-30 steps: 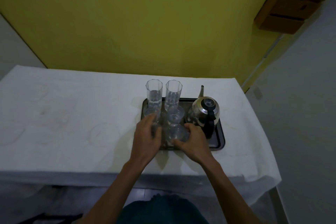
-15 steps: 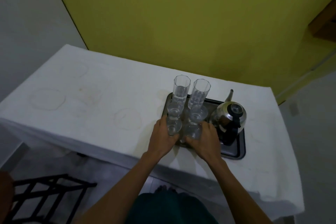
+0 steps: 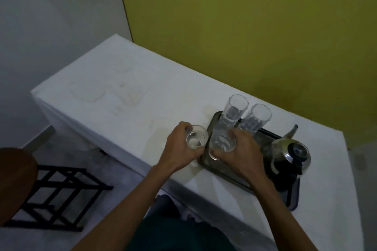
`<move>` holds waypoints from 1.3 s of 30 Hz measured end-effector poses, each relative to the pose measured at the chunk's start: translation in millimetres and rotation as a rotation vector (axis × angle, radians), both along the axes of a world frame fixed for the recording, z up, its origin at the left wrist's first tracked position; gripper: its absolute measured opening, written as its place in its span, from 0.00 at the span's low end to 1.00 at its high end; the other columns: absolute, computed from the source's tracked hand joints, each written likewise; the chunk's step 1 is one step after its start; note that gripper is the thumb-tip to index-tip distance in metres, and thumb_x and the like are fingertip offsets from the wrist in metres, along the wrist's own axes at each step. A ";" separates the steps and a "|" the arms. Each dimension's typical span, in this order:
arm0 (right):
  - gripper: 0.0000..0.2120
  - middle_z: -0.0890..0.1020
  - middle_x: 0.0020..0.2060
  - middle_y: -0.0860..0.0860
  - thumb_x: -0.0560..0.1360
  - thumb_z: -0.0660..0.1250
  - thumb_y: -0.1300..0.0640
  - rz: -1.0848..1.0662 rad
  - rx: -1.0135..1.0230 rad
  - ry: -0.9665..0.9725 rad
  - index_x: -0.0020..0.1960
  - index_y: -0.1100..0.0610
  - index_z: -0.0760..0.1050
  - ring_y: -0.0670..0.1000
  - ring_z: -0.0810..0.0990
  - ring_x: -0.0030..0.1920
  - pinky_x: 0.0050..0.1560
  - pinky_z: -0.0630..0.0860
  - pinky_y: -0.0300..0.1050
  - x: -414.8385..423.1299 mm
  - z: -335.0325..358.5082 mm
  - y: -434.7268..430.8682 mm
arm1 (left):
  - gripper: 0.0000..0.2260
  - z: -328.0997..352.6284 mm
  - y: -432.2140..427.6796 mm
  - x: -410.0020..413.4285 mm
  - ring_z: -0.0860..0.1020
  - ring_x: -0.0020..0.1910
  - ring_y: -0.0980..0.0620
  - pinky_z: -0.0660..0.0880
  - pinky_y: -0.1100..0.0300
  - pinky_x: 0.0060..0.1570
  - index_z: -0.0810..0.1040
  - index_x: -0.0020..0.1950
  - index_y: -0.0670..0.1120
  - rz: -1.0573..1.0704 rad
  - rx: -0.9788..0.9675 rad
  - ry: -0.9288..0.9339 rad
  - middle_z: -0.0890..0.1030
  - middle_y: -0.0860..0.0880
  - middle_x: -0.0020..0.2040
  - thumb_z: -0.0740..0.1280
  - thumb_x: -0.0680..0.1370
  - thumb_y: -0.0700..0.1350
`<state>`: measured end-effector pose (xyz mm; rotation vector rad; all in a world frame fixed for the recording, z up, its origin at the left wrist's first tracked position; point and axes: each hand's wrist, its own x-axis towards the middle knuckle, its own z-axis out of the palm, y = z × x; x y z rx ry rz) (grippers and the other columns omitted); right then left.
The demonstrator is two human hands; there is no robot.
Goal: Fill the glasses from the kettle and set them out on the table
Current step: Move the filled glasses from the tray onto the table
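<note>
The left hand (image 3: 179, 146) is wrapping its grip around a short clear glass (image 3: 196, 137) just off the dark metal tray (image 3: 228, 173), over the white-clothed counter (image 3: 142, 96), while the right hand (image 3: 242, 153) is clasping a second clear tumbler (image 3: 222, 142) above the tray. Both should be carried level and set down well apart, clear of the two tall faceted glasses (image 3: 234, 110) and the steel kettle (image 3: 291, 153).

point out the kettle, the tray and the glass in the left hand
kettle (image 3: 293, 150): head view, on its shiny metal body beside the lid
tray (image 3: 293, 199): head view, on its bare near right corner
glass in the left hand (image 3: 196, 138): head view, inside its rim
</note>
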<state>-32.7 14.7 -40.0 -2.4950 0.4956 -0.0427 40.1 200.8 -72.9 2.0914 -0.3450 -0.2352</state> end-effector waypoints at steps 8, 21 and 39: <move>0.36 0.79 0.60 0.51 0.62 0.81 0.43 0.281 0.036 0.058 0.66 0.53 0.76 0.54 0.78 0.60 0.55 0.74 0.47 139.3 4.5 82.2 | 0.28 3.1 102.6 84.9 0.78 0.49 0.54 0.72 0.65 0.44 0.71 0.57 0.51 0.252 0.015 0.010 0.79 0.54 0.53 0.79 0.62 0.49; 0.37 0.79 0.62 0.51 0.63 0.81 0.44 0.426 0.067 0.096 0.68 0.54 0.74 0.54 0.79 0.59 0.54 0.76 0.48 423.2 -8.9 236.3 | 0.38 -2.6 268.0 272.3 0.74 0.64 0.49 0.67 0.63 0.60 0.69 0.71 0.46 0.424 0.120 0.024 0.75 0.48 0.66 0.80 0.64 0.49; 0.36 0.77 0.65 0.54 0.65 0.80 0.49 0.323 0.040 0.144 0.69 0.57 0.73 0.56 0.77 0.64 0.56 0.74 0.47 545.6 -44.0 283.0 | 0.35 -28.0 312.3 325.3 0.74 0.62 0.50 0.67 0.64 0.59 0.71 0.68 0.45 0.389 0.120 0.109 0.76 0.48 0.64 0.80 0.65 0.46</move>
